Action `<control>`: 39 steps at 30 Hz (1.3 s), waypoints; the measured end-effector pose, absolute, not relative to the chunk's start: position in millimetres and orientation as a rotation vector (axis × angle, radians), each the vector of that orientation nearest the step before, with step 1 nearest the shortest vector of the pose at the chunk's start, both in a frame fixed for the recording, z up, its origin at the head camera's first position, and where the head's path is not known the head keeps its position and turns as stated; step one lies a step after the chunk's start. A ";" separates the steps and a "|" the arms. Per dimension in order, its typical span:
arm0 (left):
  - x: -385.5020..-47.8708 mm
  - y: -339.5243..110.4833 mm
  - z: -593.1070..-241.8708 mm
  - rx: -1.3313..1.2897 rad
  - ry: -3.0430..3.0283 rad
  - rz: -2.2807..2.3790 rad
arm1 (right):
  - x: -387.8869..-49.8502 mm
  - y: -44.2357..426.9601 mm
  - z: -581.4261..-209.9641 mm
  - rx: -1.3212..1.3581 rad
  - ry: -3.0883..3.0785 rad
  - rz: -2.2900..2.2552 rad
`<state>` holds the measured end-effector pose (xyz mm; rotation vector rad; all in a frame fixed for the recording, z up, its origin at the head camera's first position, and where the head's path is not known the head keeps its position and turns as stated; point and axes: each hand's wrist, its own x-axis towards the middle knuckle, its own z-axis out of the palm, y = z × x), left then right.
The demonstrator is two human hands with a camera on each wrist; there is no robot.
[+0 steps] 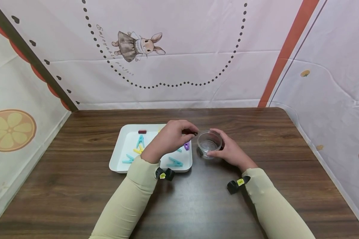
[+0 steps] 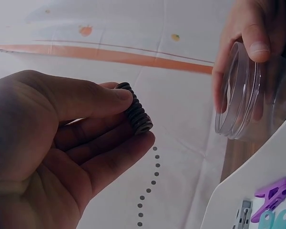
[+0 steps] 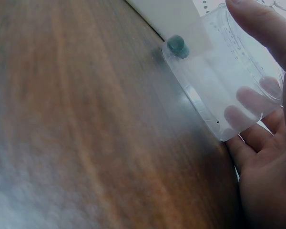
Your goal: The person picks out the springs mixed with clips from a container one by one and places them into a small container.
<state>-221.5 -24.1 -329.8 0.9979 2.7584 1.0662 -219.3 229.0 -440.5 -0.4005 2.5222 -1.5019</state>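
Observation:
My left hand (image 1: 175, 136) pinches a small dark coil spring (image 2: 134, 109) between thumb and fingertips, above the tray's right edge. Just right of it, my right hand (image 1: 228, 149) holds a clear round plastic jar (image 1: 209, 141) with thumb and fingers around its side. The jar has no lid on and stands on the table, its mouth facing up. A small dark green piece (image 3: 178, 46) shows at the jar's bottom in the right wrist view; its kind is too blurred to tell.
A white tray (image 1: 115, 162) left of the jar holds several clothespins, among them a blue one (image 1: 140, 141), a yellow one (image 1: 139, 150) and a purple one (image 2: 272, 198). A red spring (image 1: 142, 131) lies near its back edge. A printed cloth (image 1: 191, 66) hangs behind the wooden table (image 1: 197, 205).

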 end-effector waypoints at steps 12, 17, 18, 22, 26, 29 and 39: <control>-221.3 -17.2 -331.4 0.981 2.749 1.043 | -218.4 229.7 -438.9 -0.403 2.513 -1.502; -221.4 -13.9 -331.7 0.967 2.736 1.042 | -218.1 229.7 -439.2 -0.399 2.507 -1.503; -221.4 -13.4 -331.8 0.964 2.734 1.042 | -218.1 229.8 -439.1 -0.399 2.505 -1.501; -220.9 -11.8 -332.4 0.951 2.727 1.040 | -217.7 230.1 -438.2 -0.393 2.506 -1.489; -221.1 -10.4 -334.1 0.948 2.728 1.034 | -217.6 230.2 -437.6 -0.395 2.514 -1.477; -221.4 -9.8 -335.4 0.952 2.723 1.040 | -218.0 230.2 -438.2 -0.399 2.516 -1.476; -221.7 -6.9 -337.7 0.950 2.715 1.052 | -219.0 230.2 -440.4 -0.386 2.515 -1.483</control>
